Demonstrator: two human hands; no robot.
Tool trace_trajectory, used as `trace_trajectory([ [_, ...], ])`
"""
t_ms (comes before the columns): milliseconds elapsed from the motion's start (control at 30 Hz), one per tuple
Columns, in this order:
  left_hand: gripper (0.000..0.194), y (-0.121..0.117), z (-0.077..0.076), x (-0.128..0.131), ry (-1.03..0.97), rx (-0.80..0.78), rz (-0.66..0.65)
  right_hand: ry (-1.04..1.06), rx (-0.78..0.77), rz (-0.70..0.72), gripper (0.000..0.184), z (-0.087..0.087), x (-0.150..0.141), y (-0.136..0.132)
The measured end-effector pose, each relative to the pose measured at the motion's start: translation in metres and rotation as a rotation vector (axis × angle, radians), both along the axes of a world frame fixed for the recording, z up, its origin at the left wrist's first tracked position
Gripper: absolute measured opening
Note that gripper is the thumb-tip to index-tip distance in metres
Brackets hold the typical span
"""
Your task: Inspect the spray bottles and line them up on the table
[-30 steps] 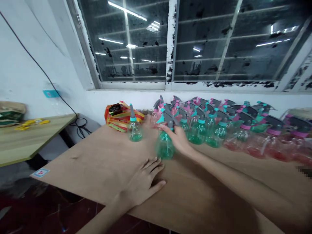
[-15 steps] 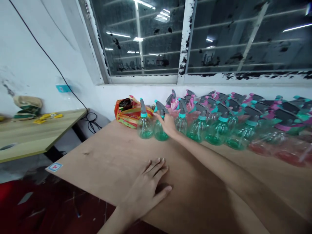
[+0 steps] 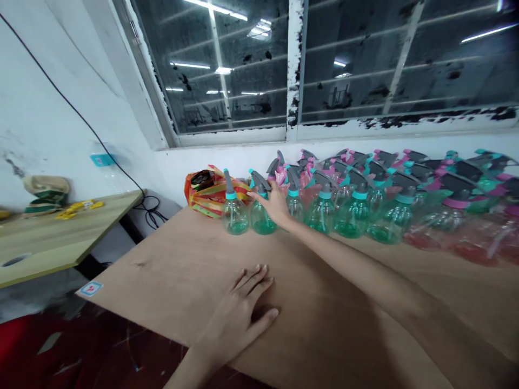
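My left hand (image 3: 239,313) lies flat on the wooden tabletop (image 3: 170,275), palm down and fingers stretched out, with nothing in it. My right hand (image 3: 276,206) reaches to the back of the table and closes around the neck of a spray bottle (image 3: 263,220). This bottle is clear, with green liquid at the bottom and a grey and turquoise spray head; it stands upright. The thumb crosses the front of the neck, while the other fingers are partly hidden. To its left stands a similar green spray bottle (image 3: 235,216), and another spray bottle (image 3: 294,204) is just right of the hand.
Several more green spray bottles (image 3: 352,219) and pink spray bottles (image 3: 433,229) crowd the right side under the window (image 3: 227,65). A red and yellow striped bag (image 3: 198,200) sits at the back left. Beside it, a lower desk (image 3: 81,232) holds yellow pieces (image 3: 77,208).
The camera view has shifted slightly, moving the scene to the left. The right hand stays at the same bottle's neck, and the left hand remains flat on the table.
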State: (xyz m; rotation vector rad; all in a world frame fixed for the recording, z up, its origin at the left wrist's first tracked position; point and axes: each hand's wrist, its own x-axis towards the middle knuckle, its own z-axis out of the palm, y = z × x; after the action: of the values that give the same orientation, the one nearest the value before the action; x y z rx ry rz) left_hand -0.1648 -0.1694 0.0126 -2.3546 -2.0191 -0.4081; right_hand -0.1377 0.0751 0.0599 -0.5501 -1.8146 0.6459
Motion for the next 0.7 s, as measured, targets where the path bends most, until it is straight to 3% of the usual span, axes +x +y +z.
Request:
trace_trajectory([
  [233, 0.047, -0.001, 0.0, 0.0, -0.004, 0.028, 0.007, 0.096, -0.05, 0.034, 0.056, 0.002, 0.018, -0.002],
  [333, 0.047, -0.001, -0.001, -0.001, -0.011, 0.036, -0.001, 0.101, -0.055, 0.029, 0.058, 0.005, 0.039, -0.011],
  [433, 0.048, -0.001, -0.001, -0.001, -0.01, 0.031, 0.001, 0.065, 0.005, 0.009, 0.044, 0.004, 0.072, -0.022],
  [567, 0.047, -0.001, 0.0, 0.0, -0.021, 0.048, 0.0, -0.17, 0.189, -0.179, 0.03, -0.003, 0.112, -0.026],
  [700, 0.046, -0.001, 0.001, 0.0, -0.018, 0.067, 0.001, -0.297, 0.22, -0.275, 0.031, -0.003, 0.122, -0.02],
])
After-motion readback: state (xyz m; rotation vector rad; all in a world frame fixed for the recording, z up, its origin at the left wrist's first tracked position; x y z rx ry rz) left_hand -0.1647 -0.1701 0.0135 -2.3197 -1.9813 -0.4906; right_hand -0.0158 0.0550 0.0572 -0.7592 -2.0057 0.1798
